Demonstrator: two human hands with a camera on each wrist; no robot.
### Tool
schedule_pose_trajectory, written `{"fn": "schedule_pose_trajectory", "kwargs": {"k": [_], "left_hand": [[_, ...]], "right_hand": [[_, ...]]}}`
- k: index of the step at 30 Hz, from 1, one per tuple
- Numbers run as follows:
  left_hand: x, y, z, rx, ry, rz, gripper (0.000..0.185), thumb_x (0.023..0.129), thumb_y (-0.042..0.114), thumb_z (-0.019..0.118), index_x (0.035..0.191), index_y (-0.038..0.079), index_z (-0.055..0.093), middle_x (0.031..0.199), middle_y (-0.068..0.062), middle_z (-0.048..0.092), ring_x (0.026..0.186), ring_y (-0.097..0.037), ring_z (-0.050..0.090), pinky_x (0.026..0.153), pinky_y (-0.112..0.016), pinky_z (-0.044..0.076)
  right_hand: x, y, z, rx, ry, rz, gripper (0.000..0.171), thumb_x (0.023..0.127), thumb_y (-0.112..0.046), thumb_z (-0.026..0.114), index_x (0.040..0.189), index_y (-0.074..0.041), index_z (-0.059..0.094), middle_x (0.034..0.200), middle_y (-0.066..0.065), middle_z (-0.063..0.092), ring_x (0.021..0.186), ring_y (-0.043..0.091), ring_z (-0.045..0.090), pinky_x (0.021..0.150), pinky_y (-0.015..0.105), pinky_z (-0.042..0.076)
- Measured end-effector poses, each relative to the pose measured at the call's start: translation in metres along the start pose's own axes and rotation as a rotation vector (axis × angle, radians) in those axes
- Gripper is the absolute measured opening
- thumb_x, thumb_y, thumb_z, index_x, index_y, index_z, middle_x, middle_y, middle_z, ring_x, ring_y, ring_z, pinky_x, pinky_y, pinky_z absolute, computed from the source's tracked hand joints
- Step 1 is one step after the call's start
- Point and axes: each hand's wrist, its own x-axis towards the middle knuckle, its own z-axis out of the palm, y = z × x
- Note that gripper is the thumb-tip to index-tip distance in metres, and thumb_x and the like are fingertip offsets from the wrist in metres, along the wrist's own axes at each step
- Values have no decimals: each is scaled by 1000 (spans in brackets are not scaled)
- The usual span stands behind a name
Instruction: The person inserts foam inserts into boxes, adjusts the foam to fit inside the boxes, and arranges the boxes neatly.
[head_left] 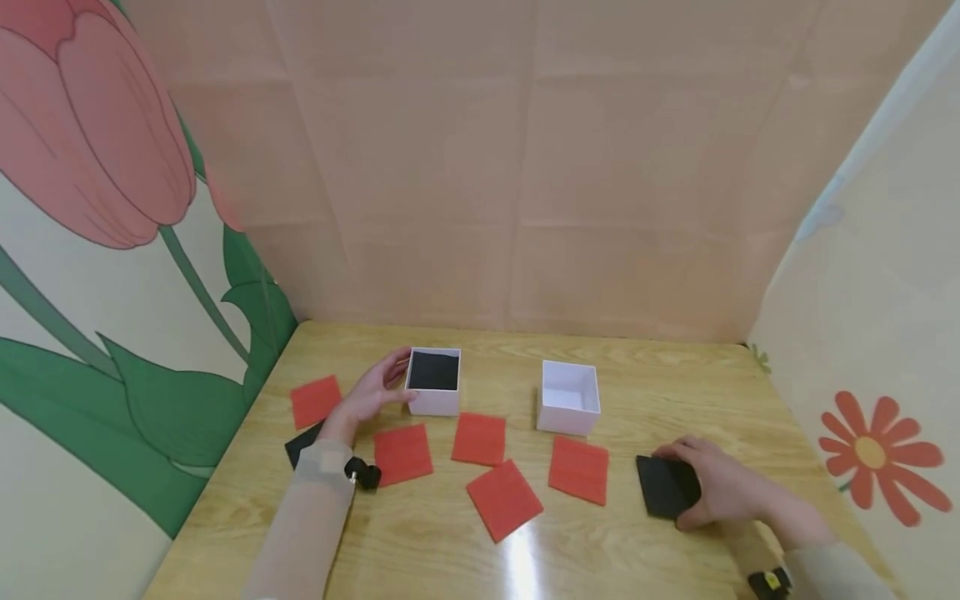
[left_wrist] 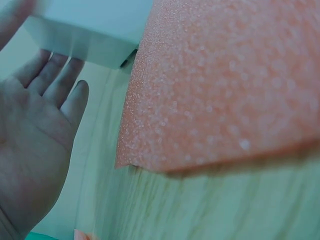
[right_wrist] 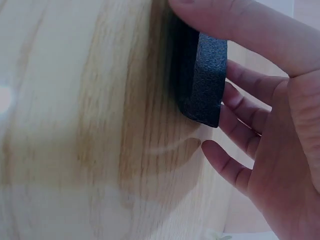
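Note:
My left hand point(head_left: 378, 390) holds the left side of a white box point(head_left: 433, 404), its thumb at the front corner and its fingers toward the back. Inside that box, a black square point(head_left: 434, 371) lies near the rim. In the left wrist view, the fingers point(left_wrist: 55, 82) of this hand reach up to the box wall point(left_wrist: 90, 47). At the right of the table, my right hand point(head_left: 720, 483) pinches a black foam square point(head_left: 666, 487) by its edges. The right wrist view shows the thick edge of this foam square point(right_wrist: 207, 80) between thumb and fingers.
A second white box point(head_left: 568, 421) stands right of the first, with its bare inside showing. Several red foam squares, such as one point(head_left: 504, 500) in front, lie scattered on the wooden table point(head_left: 420, 550). Another black square point(head_left: 302, 446) is partly hidden under my left forearm.

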Motion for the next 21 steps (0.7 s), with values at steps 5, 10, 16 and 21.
{"fn": "schedule_pose_trajectory", "kwargs": {"k": [5, 10, 16, 21], "left_hand": [[0, -1, 0, -5, 6, -3, 99, 91, 15, 87, 169, 3, 26, 172, -17, 33, 158, -38, 31, 128, -53, 25], [-1, -2, 1, -3, 13, -22, 99, 90, 16, 87, 169, 6, 28, 172, -15, 34, 158, -37, 31, 128, -52, 25], [0, -1, 2, -2, 21, -17, 98, 91, 15, 87, 169, 6, 28, 172, -14, 34, 158, -36, 31, 128, -52, 25], [0, 0, 1, 1, 18, -13, 98, 91, 16, 87, 169, 8, 29, 171, -14, 35, 158, -36, 32, 128, -51, 26]], "right_hand": [[2, 3, -1, 26, 40, 7, 92, 59, -49, 104, 135, -14, 66, 125, 2, 60, 111, 28, 60, 89, 41, 53], [5, 6, -1, 56, 117, 17, 94, 61, -46, 105, 137, -8, 64, 128, 5, 64, 113, 33, 63, 92, 45, 54], [11, 5, -3, 122, 173, 27, 96, 69, -39, 103, 145, -1, 58, 130, 9, 65, 112, 31, 59, 91, 47, 53], [16, 6, -3, 179, 188, 69, 92, 76, -36, 99, 148, -1, 55, 131, 12, 65, 113, 32, 58, 91, 43, 52]]}}
